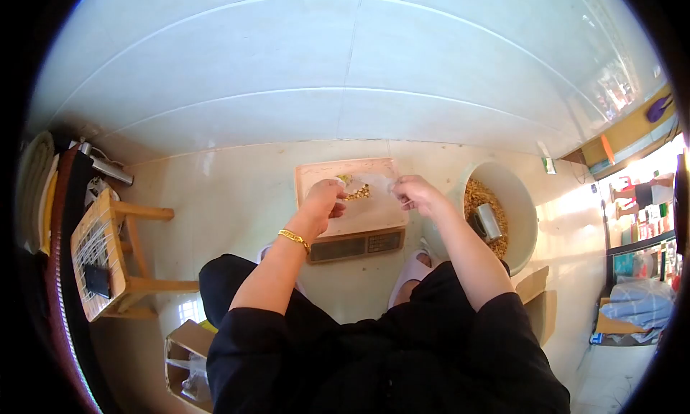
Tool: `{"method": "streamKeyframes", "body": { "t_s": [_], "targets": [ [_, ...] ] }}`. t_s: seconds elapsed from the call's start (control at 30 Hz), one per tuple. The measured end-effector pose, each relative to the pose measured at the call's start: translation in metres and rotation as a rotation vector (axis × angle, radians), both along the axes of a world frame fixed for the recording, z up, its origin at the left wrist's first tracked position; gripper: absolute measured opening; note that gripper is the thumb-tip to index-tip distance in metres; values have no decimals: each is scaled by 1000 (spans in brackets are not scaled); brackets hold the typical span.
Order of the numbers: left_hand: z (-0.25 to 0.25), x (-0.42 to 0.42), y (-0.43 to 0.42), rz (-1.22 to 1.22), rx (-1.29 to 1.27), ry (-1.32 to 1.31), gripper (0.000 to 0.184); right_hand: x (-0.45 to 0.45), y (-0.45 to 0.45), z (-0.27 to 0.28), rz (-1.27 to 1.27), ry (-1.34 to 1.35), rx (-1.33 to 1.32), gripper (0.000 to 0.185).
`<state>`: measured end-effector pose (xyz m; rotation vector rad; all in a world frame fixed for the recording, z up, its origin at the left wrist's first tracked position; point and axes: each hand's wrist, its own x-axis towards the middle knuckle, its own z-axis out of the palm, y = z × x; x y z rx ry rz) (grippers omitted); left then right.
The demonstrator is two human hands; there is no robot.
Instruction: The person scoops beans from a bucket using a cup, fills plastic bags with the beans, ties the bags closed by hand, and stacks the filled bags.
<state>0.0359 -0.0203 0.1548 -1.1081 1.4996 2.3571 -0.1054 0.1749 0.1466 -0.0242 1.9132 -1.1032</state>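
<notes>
Both my hands grip a clear plastic bag [374, 181] by its upper edges, above a scale [316, 177] with a pale orange platform and a dark display panel. Small yellow-brown pieces, like corn kernels or nuts, show in the bag [357, 192]. My left hand [325, 198], with a gold bracelet on the wrist, pinches the bag's left side. Opposite it, my right hand [415, 194] pinches the right side. Whether the bag rests on the platform or hangs just over it, I cannot tell.
Right of the scale stands a white bucket [521, 213] of similar pieces with a metal scoop [488, 222] in it. At left are a wooden stool [118, 256] holding a dark phone-like object [97, 280] and a cardboard box [190, 336] with plastic bags. A tiled wall [345, 62] rises ahead.
</notes>
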Motion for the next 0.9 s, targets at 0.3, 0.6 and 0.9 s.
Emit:
{"method": "streamKeyframes", "body": {
  "t_s": [0.3, 0.6, 0.9],
  "targets": [
    [-10, 15, -12, -233, -301, -14, 22, 2, -14, 4, 167, 81, -75, 23],
    [-6, 21, 6, -328, -1320, 367, 10, 13, -23, 2, -210, 131, -493, 29],
    [0, 8, 27, -339, -1282, 316, 10, 39, -50, 2, 483, 194, -234, 35]
  ]
}}
